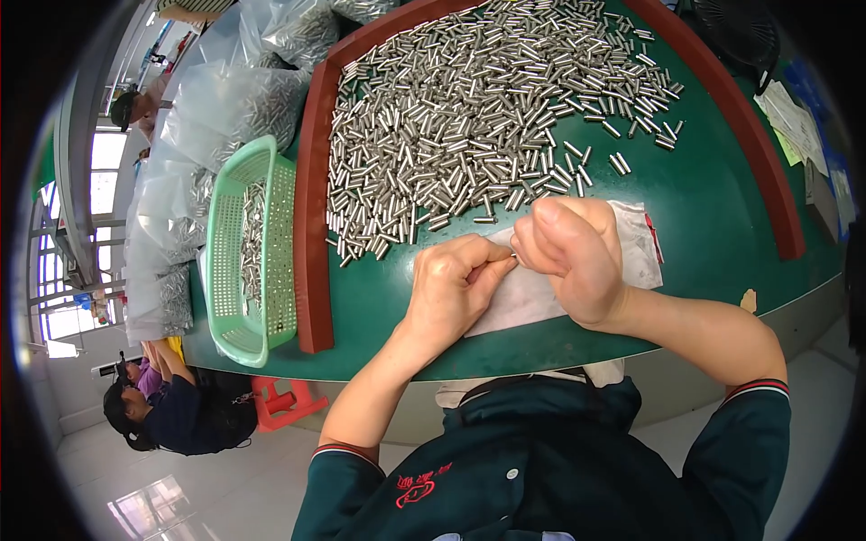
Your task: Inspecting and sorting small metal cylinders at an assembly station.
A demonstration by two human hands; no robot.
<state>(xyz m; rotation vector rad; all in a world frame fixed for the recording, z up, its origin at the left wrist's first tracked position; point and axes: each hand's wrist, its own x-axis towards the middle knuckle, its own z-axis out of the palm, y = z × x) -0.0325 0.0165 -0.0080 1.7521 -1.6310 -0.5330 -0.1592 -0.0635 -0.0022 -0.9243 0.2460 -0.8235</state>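
My left hand and my right hand meet over the near edge of the green table. Their fingertips pinch one small silver metal pin between them. Under both hands lies a flat clear plastic bag with a red edge. Just beyond the hands spreads a big heap of short silver metal pins, covering most of the table top.
A red raised border frames the table. A mint green perforated basket holding more pins sits left of it, beside clear bags of pins. Papers lie at the far right. A person sits low at the left.
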